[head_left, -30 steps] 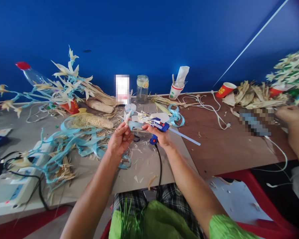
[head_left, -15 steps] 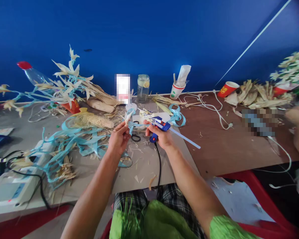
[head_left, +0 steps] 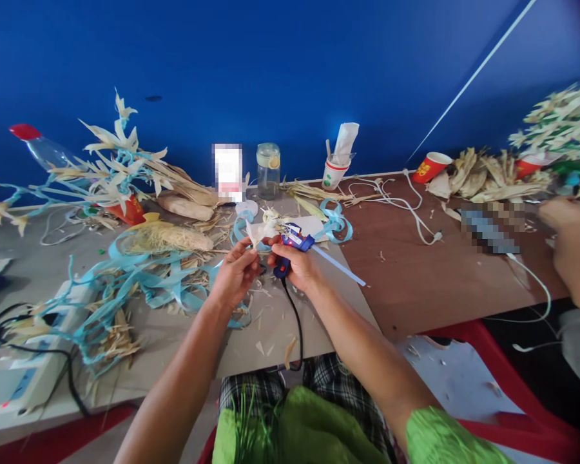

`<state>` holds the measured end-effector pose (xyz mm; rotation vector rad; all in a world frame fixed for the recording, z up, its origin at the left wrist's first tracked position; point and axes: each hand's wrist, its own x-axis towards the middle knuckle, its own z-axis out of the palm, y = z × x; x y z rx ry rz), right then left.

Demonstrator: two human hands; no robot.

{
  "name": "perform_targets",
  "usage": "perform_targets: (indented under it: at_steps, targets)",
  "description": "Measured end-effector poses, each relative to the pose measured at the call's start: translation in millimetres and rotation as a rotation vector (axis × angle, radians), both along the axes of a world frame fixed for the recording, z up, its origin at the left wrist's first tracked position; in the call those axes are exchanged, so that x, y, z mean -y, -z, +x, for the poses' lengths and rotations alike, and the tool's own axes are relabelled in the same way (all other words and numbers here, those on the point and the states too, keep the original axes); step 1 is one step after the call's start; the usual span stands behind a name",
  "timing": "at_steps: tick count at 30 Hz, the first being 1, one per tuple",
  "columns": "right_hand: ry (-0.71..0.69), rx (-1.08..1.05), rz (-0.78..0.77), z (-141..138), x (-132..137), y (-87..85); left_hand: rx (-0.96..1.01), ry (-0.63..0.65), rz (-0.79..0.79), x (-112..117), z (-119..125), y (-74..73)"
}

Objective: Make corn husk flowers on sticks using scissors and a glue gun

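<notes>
My right hand (head_left: 300,263) is wrapped round the handle of a blue hot glue gun (head_left: 296,240). A long translucent glue stick (head_left: 341,267) juts from its rear, and a black cord (head_left: 297,316) hangs below. Close beside the gun's nozzle end, my left hand (head_left: 236,274) pinches a pale corn husk flower (head_left: 254,233). The fingertips of both hands nearly meet, and the nozzle tip is hard to make out. Behind them lies a white sheet (head_left: 312,227) with a curled light blue ribbon (head_left: 338,222) at its right end.
Left are tangled blue ribbons (head_left: 167,274), a husk-flower branch (head_left: 120,151) and a white power strip (head_left: 33,367). At the back stand a glass jar (head_left: 269,174) and a paper cup (head_left: 336,173). Right are a white cable (head_left: 418,222), corn husks (head_left: 488,177) and another person's hand (head_left: 568,222).
The view has turned slightly right. My hands have come closer together, with the husk flower now turned toward the glue gun; the blue ribbon between my hands is less visible.
</notes>
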<state>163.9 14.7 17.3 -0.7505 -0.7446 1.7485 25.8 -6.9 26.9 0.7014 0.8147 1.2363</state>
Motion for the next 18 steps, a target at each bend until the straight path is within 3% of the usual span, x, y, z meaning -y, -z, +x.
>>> perform_targets:
  at_steps: [9,18]
  targets:
    - [0.176,0.179,-0.045,-9,-2,11.2,-0.034,0.078,-0.079,1,6,0.1]
    - [0.213,0.225,0.041,-10,0,13.3,0.049,0.13,-0.118,0,2,6.1]
